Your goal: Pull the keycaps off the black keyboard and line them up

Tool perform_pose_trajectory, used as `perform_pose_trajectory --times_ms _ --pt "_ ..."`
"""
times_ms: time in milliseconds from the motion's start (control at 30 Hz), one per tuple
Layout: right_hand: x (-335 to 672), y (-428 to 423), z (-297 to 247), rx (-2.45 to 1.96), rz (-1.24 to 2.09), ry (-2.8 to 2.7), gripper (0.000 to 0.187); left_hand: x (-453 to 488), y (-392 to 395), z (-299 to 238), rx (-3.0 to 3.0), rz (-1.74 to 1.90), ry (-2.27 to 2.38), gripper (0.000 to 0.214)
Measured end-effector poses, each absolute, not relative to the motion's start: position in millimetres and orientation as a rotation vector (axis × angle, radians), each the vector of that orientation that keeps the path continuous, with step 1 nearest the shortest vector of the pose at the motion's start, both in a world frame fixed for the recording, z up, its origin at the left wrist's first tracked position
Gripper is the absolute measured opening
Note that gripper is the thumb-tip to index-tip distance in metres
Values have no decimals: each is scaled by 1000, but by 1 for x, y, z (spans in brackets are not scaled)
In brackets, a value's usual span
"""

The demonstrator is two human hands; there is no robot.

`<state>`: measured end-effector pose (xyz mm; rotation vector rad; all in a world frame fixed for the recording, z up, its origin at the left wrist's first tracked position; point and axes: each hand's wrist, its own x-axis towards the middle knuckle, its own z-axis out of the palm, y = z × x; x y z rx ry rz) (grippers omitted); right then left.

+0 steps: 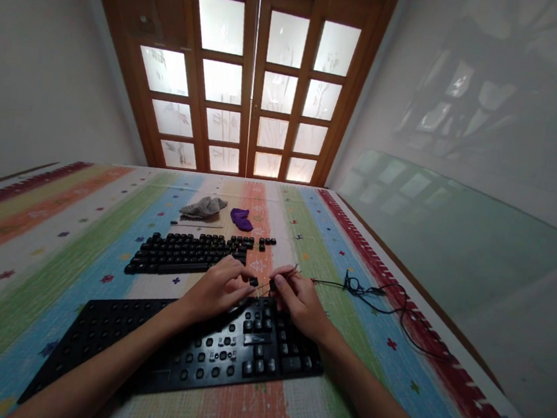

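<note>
Above the back edge of a black keyboard (190,363), my two hands are close together. My left hand (219,288) is closed, with a small black keycap (253,281) at its thumb and fingertips. My right hand (296,297) pinches what looks like a wire keycap puller (272,286); its thin wires reach toward the left fingertips. Many sockets on the keyboard's left and middle are bare, while keycaps still sit on its right part. My forearms hide some of the board. Behind it lies a block of loose black keycaps (187,254) in rows.
A grey cloth (203,207) and a purple cloth (242,219) lie farther back, with a thin rod (199,226) in front of them. At the right, a black cable (362,289) lies coiled on the striped tablecloth (374,341). Walls flank both sides of the table.
</note>
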<state>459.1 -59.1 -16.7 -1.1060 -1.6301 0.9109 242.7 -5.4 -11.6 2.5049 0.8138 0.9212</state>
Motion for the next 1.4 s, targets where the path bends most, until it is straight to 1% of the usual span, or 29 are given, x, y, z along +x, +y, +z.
perform_pose_trajectory --times_ms 167,400,467,633,733,1100,1400 --pt "462 -59 -15 -1103 878 -1616 39 263 28 -5 2757 831 864 12" --pt "467 -54 -13 -1091 851 -1539 40 301 69 -21 2914 616 926 9" --pt "467 -53 -14 -1096 834 -1544 40 307 74 -26 2913 607 945 12" --pt "466 -54 -13 -1117 820 -1588 43 312 78 -33 2914 587 952 27" --pt "466 -55 -12 -1115 818 -1602 42 312 81 -34 2918 569 938 30" --pt "465 -55 -13 -1118 809 -1625 39 322 92 -27 2852 638 1035 21" --pt "466 -54 -11 -1132 818 -1626 40 327 98 -29 2805 691 1092 18"
